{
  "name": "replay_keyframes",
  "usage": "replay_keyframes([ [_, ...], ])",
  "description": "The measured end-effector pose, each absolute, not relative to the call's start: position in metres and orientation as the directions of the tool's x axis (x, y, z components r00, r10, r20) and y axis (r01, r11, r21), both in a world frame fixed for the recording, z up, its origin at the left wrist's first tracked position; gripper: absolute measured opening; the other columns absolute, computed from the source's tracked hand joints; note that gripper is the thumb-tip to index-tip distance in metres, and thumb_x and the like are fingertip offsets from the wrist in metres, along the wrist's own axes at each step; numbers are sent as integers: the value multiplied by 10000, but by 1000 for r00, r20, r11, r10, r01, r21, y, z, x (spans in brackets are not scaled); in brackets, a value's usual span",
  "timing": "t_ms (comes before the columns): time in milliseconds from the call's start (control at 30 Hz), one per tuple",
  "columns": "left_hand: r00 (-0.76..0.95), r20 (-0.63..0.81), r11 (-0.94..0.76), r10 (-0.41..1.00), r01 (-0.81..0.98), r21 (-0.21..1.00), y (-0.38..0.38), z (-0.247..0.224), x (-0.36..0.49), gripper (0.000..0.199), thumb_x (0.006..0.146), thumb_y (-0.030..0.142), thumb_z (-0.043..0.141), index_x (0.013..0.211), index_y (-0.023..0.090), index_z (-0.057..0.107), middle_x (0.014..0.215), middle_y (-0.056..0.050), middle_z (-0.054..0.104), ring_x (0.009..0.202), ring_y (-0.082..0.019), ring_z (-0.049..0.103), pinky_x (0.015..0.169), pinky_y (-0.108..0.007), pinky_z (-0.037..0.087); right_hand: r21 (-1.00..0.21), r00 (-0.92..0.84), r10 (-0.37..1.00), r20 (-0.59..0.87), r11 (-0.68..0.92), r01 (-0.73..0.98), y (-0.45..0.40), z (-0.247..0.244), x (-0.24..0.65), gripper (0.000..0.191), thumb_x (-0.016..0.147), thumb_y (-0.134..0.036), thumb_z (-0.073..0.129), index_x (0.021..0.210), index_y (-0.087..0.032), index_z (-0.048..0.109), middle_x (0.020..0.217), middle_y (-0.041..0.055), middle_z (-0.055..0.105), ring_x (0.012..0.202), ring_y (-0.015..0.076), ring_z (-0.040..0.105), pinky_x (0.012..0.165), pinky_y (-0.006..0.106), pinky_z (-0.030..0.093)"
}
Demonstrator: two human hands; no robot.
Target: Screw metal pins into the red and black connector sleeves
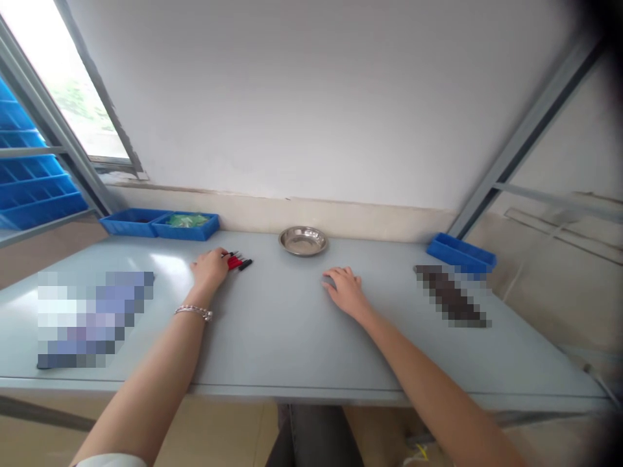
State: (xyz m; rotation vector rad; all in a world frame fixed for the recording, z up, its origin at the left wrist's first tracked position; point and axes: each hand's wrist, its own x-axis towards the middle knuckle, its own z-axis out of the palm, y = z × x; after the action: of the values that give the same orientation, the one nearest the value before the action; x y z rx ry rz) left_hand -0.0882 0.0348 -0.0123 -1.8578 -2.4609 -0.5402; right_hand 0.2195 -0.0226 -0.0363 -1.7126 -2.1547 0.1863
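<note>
On the left half of the table, my left hand [210, 268] is closed, its curled fingers at the near ends of a small bunch of red and black pens [235, 261]. The pens lie close together and part of them is hidden by the fingers. A bracelet circles that wrist. My right hand [345, 290] rests palm down on the tabletop, fingers loosely spread and nothing in them. Beyond and between both hands stands a shallow round metal dish [304, 241] near the wall.
Two blue bins [187, 227] stand at the back left, one with green packets inside. Another blue bin [461, 254] sits at the back right. Blurred-out flat items lie at left [97, 321] and right [451, 295]. Metal posts flank the grey table [292, 344].
</note>
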Motion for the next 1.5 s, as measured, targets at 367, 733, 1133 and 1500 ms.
replay_keyframes([
  [367,-429,174,369,887,882,293,32,-10,-82,358,808,340,341,1016,193,592,1105,-175,510,1069,-343,384,807,-475,346,-341,-183,962,203,244,908,-24,-34,218,244,815,-241,427,1013,-195,562,1102,77,551,1017,226,421,769,350,329],
  [733,-438,175,355,882,861,365,30,-10,-90,339,779,347,384,990,195,602,1022,-150,566,973,-284,501,752,-378,421,-443,-129,944,303,259,858,-19,-36,223,198,788,-204,463,952,-197,573,1030,60,585,985,214,466,776,335,344],
  [1133,-378,173,299,910,885,357,34,-10,-97,301,757,313,418,959,189,604,980,-128,579,907,-259,532,737,-354,424,-487,-149,922,359,321,812,-12,-37,232,229,762,-124,447,915,-212,593,975,40,614,938,184,504,798,326,374],
  [1500,-32,156,3,987,983,183,28,-6,-65,272,724,398,481,901,234,606,945,-79,533,844,-224,536,690,-304,423,-380,-310,845,435,485,788,-8,-49,226,285,724,-25,445,911,-156,616,932,79,635,898,182,525,813,324,399],
])
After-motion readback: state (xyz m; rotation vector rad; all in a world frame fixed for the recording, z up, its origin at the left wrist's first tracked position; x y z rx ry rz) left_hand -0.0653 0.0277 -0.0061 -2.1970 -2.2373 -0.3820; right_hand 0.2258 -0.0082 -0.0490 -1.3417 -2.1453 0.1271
